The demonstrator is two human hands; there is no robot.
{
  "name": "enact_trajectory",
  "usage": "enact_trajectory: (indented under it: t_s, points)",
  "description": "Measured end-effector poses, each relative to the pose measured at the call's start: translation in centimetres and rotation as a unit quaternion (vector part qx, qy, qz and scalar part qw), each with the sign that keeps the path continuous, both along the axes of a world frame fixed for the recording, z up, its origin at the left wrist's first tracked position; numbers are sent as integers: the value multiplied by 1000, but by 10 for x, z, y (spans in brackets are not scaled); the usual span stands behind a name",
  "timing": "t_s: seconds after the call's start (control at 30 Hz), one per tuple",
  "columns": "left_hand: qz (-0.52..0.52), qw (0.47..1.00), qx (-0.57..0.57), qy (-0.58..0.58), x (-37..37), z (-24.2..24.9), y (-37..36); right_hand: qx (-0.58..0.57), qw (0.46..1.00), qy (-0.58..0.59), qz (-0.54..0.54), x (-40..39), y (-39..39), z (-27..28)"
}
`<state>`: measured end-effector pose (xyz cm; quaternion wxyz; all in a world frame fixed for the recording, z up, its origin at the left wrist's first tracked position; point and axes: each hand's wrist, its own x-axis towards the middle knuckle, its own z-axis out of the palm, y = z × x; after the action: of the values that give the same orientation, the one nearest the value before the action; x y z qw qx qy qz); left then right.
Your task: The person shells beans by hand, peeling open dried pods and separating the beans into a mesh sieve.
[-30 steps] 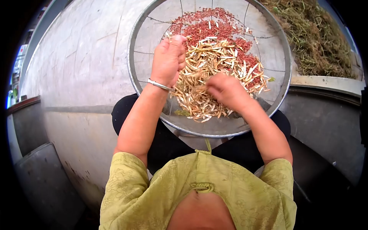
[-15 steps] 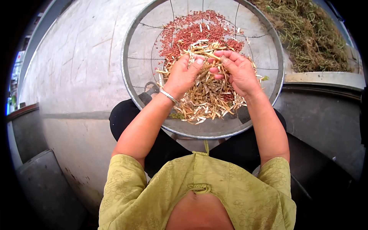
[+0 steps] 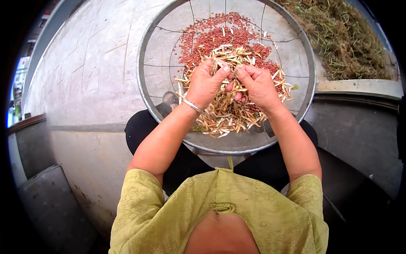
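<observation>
A round wire-mesh sieve (image 3: 146,91) rests on my lap. A heap of pale dry bean pods (image 3: 228,116) fills its near half, and small red beans (image 3: 211,36) lie across the far half. My left hand (image 3: 205,84), with a metal bangle at the wrist, and my right hand (image 3: 256,86) meet fingertip to fingertip above the pod heap. Together they pinch a dry pod (image 3: 230,75) between thumbs and fingers.
A heap of dried green-brown plant stalks (image 3: 342,38) lies at the far right on a concrete ledge (image 3: 359,86). Pale concrete ground (image 3: 84,76) spreads to the left. A dark flat slab (image 3: 46,207) sits at the lower left.
One second ago my hands were apart, the left raised at the sieve's left, the right low in the pods. They came together over the heap and now pinch a pod between them.
</observation>
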<state>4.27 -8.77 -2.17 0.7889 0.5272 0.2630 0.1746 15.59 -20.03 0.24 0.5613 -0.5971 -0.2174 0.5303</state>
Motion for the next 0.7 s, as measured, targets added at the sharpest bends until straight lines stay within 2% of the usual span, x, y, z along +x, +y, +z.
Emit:
enact_trajectory:
  t_s: [0.03,0.1,0.2,0.27,0.4,0.43,0.47,0.57,0.6,0.67,0.7]
  points:
    - [13,1000,-1,3,1,-1,0,0,1000,1,0,1,0,-1]
    - [27,1000,-3,6,1,-3,2,-1,995,95,-24,3,-1,-7]
    - [51,999,-4,-14,0,0,7,40,991,120,-39,6,-1,-15]
    - [74,992,-73,-67,-2,9,14,20,992,112,-61,7,-2,-10]
    - [61,997,-50,-19,-10,10,28,43,982,144,-112,12,-1,-5]
    - [44,999,9,17,-9,7,26,52,979,156,-119,13,0,-5]
    - [44,999,9,17,-8,4,22,60,976,169,-125,14,0,-5]
    - [-81,993,52,71,-7,1,15,82,971,196,-107,16,-1,-10]
    - [-80,993,52,71,-7,-2,12,98,967,213,-97,16,-2,-12]
    - [-167,984,56,12,-4,-8,6,90,970,207,-91,16,-2,-11]
    - [-178,972,150,33,-2,-1,5,82,972,202,-85,15,-2,-10]
